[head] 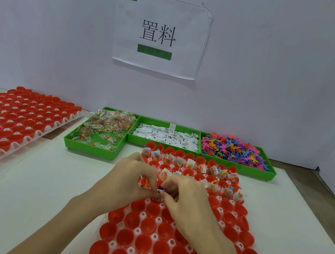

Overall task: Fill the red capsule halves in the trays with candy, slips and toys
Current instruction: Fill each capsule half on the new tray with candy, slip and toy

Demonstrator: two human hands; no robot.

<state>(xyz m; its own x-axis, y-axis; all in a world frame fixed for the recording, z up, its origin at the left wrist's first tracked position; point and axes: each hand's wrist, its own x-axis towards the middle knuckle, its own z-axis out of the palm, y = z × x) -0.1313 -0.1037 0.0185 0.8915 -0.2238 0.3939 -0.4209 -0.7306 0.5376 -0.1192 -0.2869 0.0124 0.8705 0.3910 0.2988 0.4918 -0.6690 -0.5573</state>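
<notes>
Both hands are brought together over the near tray (137,231), forearms reaching in from the lower edge. The left hand (133,176) is curled, its fingertips pinching a white slip (151,188) with a small yellow toy (146,183) just beside it; the right hand (184,193) is curled too, its fingertips closed on the same cluster, where a blue toy (160,187) is seen. The red capsule halves (153,209) directly below and nearer than the hands are seen open and unfilled, while the far rows (212,170) beyond the hands are filled with candy packets, slips and toys. A second tray of red halves (6,118) is set well apart on the left of the counter (44,183). Behind the near tray three green bins are lined up: candy packets (104,124) in the left, white slips (167,137) in the middle, coloured toys (234,148) in the right. A paper sign (158,33) is fixed to the wall.
</notes>
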